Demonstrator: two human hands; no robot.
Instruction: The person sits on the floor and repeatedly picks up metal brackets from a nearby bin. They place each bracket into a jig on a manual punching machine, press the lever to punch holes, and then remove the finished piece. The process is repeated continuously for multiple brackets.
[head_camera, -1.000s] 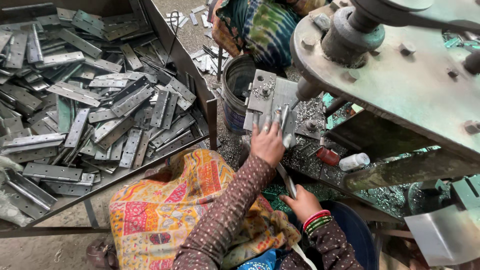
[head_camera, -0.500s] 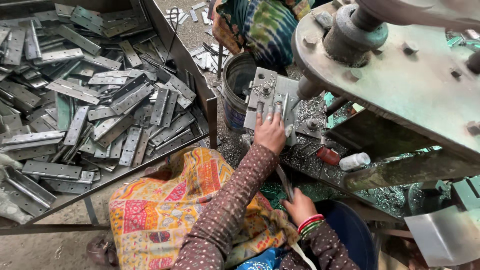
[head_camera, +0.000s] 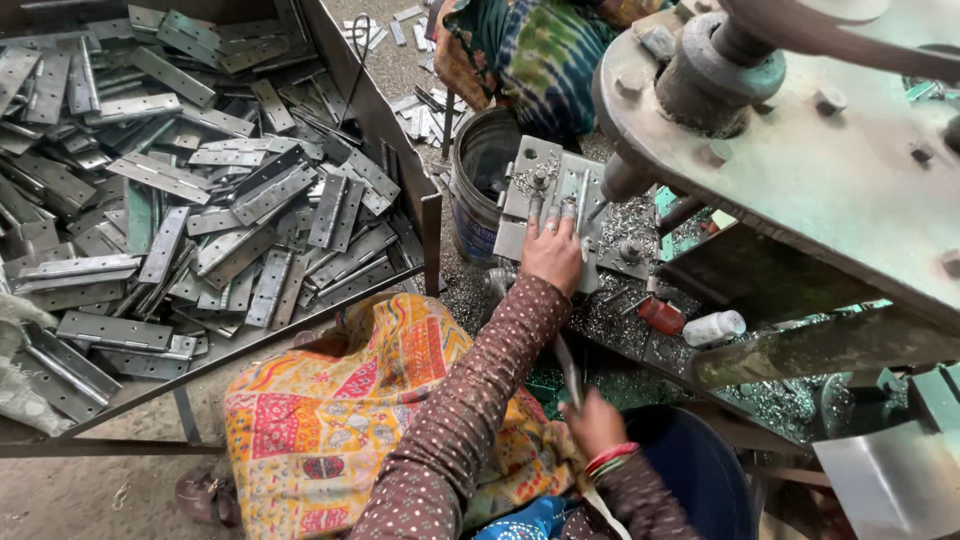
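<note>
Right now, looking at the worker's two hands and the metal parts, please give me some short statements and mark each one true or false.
1. The left hand presses flat on a metal part lying on the grey fixture plate. True.
2. The right hand is empty. False: it holds a thin metal piece.
3. The tray on the left holds a heap of metal hinge leaves. True.
4. The bucket beside the plate is bright yellow. False: it is dark, with a blue side.
5. A small white bottle lies beyond the hands. True.
</note>
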